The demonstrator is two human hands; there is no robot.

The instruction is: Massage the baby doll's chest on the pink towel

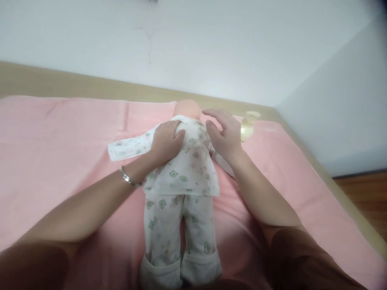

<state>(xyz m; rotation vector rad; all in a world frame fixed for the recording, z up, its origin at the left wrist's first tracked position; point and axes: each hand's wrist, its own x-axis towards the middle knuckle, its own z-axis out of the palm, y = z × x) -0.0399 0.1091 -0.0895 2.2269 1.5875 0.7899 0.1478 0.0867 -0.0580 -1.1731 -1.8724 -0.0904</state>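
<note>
A baby doll (193,161) lies on a pink sheet, dressed in a white top and trousers with a small green print. Its bald head (187,108) points away from me, and no facial features show. My left hand (167,140) rests flat on the doll's shoulder at the left, its thumb spread over the upper body. The left sleeve (130,148) stretches out to the side. Beside the other shoulder, my right hand (225,131) is curved, thumb and fingers apart, with nothing visible in it. My right wrist partly covers the other sleeve (223,163).
A pale yellow pump bottle (248,127) stands behind my right hand. The pink sheet (54,161) covers a surface with a tan edge (90,82), which runs along a white wall (193,48). Brown wooden floor (365,195) shows at the far right.
</note>
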